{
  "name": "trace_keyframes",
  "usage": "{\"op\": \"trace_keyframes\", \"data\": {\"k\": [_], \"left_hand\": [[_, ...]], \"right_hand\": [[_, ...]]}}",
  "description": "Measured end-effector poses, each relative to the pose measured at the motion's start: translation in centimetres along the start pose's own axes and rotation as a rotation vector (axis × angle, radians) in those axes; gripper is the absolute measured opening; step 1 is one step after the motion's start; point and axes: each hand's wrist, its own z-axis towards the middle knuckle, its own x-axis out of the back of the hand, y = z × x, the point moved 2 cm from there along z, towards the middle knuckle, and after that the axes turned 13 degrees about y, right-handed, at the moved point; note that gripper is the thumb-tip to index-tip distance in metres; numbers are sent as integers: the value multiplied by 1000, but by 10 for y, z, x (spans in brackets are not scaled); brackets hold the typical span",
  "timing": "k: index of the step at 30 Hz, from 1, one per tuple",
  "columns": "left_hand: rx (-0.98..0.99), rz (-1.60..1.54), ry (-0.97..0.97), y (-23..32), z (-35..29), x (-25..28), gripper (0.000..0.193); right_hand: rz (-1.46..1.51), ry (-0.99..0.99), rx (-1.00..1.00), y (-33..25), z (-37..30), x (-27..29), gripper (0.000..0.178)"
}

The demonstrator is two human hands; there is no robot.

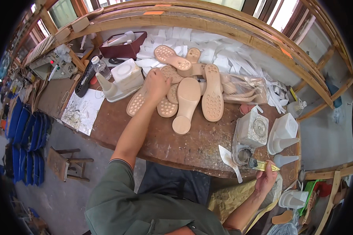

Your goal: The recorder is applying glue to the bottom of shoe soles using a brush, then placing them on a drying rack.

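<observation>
Tan shoe soles lie in a loose pile on the brown worktable, several with round hollows in their faces. My left hand reaches into the left side of the pile, its fingers closed over the upper end of a sole. At the right, my right hand grips the yellow handle of a brush. The brush's dark bristles are close to the mouth of a glue pot with a white container body. A white-bladed spatula lies beside the pot.
White strips heap along the back, near a bag of tan soles. More white containers stand right, another left by a clear bottle. A wooden rail runs behind. A stool stands on the floor.
</observation>
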Motion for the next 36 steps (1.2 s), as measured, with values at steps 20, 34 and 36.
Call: {"op": "trace_keyframes", "data": {"k": [20,34,36], "left_hand": [[-483,-282,923,64,-3,182,15],[-771,-157,-621,106,-220,146,65],[-763,-166,-735,107,-212,142,75]], "right_hand": [[-38,36,-14,-5,2,28,16],[-501,8,65,-7,6,33,15],[-470,1,14,22,-11,36,15]]}}
